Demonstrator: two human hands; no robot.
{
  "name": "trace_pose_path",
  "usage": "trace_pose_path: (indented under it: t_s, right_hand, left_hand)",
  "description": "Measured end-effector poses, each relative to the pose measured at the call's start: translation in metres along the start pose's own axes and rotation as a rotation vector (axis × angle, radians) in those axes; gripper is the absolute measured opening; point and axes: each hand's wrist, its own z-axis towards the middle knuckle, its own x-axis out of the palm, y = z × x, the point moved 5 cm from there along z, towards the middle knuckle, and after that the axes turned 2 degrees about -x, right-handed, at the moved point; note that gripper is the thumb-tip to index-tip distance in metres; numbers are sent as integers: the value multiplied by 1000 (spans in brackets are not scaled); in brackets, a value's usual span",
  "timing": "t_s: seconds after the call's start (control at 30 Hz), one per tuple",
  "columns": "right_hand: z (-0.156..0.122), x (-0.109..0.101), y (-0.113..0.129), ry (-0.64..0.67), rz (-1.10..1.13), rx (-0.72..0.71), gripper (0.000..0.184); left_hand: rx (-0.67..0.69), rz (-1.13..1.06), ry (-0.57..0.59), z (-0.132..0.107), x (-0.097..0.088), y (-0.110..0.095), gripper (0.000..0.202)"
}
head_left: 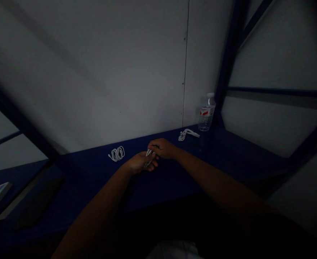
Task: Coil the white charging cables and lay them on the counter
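Together, left hand (139, 162) and right hand (164, 148) pinch white cable (148, 153); the red-marked bottle label (205, 112) is illegible.

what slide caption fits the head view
Both hands hold a white cable bundle at a blue tabletop, with two more bundles and a clear bottle nearby.

Bottle (206, 117) on table (164, 187), right of three cables (117, 154)

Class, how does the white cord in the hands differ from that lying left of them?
The held cord sits between left hand and right hand; the loose cord rests on the blue table.
The held cord is bunched and partly hidden; the loose cord shows open loops.
Both are white.
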Motion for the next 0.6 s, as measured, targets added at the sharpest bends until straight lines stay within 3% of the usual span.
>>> trace_pose_path:
  t_s: [0.1, 0.3, 0.43, 0.53, 0.6]
  right_hand:
    - [0, 1, 2, 35, 15, -12, 22]
    - [1, -6, 3, 18, -52, -39, 21]
    - [1, -7, 7, 94, -45, -113, 25]
    - [-2, -25, -2, 92, -74, -96, 24]
    - [-12, -52, -24, 26, -149, 2, 27]
  left_hand:
    - [-5, 46, -10, 0, -3, 0, 47]
    - [193, 466, -309, -3, -10, -23, 40]
    - [125, 438, -276, -4, -8, -22, 56]
    - [152, 477, -290, -5, -10, -23, 58]
    - [204, 582, -359, -5, -16, -26, 56]
